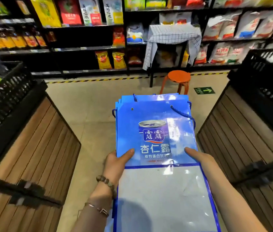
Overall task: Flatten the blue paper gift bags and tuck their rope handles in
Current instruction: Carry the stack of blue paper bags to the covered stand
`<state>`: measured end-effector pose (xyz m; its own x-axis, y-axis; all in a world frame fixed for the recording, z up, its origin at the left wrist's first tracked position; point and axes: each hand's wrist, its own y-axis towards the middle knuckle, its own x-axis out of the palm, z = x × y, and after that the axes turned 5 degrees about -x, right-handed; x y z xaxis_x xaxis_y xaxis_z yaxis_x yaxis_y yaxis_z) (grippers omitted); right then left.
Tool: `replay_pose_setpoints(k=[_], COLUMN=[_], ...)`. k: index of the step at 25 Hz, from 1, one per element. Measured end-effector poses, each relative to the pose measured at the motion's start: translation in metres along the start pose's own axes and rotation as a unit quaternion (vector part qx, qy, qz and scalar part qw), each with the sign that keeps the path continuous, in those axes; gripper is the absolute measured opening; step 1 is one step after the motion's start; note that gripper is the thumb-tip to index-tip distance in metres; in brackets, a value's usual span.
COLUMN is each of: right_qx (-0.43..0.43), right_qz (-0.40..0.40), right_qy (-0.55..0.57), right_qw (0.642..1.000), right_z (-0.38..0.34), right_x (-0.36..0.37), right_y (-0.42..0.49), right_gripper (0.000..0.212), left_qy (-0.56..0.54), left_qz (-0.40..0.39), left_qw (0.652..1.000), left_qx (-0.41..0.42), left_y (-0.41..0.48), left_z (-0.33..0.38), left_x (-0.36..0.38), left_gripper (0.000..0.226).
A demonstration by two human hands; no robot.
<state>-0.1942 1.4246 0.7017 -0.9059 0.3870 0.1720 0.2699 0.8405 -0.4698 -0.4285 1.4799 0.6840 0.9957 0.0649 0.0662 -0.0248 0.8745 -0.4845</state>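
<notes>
A flat stack of several blue paper gift bags (155,118) is held level in front of me. The top bag shows a printed can and white lettering, with a pale folded bottom panel nearest me. My left hand (117,160) grips the stack's left edge, thumb on top. My right hand (197,156) grips the right edge the same way. A blue rope handle (182,113) lies loose across the top bag's upper right corner. Other rope ends (134,97) stick out at the far and left edges of the stack.
Wood-slatted display bins with black crates stand at left (32,148) and right (249,139), leaving a tiled aisle between. An orange stool (178,79) stands ahead of the stack, by a small table with a checked cloth (172,36). Stocked shelves (82,30) line the back.
</notes>
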Motion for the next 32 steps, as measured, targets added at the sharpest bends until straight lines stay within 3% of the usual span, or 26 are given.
replay_pose_setpoints(k=[14, 20, 24, 32], right_qx=[-0.003, -0.011, -0.016, -0.026], right_qz=[-0.018, 0.009, 0.020, 0.069], right_qy=[0.014, 0.013, 0.025, 0.027], right_qw=[1.000, 1.000, 0.999, 0.997], right_z=[-0.185, -0.266, -0.328, -0.426], right_x=[0.093, 0.151, 0.175, 0.194], right_y=[0.392, 0.565, 0.668, 0.887], right_gripper=[0.024, 0.047, 0.028, 0.024], left_qy=[-0.019, -0.002, 0.037, 0.075], left_qz=[0.026, -0.017, -0.040, -0.053], left_qw=[0.999, 1.000, 0.998, 0.996], left_qx=[-0.027, -0.015, -0.007, -0.013], left_y=[0.370, 0.564, 0.683, 0.899], left_z=[0.197, 0.290, 0.358, 0.450], left_x=[0.110, 0.149, 0.183, 0.275], left_gripper=[0.012, 0.014, 0.018, 0.027])
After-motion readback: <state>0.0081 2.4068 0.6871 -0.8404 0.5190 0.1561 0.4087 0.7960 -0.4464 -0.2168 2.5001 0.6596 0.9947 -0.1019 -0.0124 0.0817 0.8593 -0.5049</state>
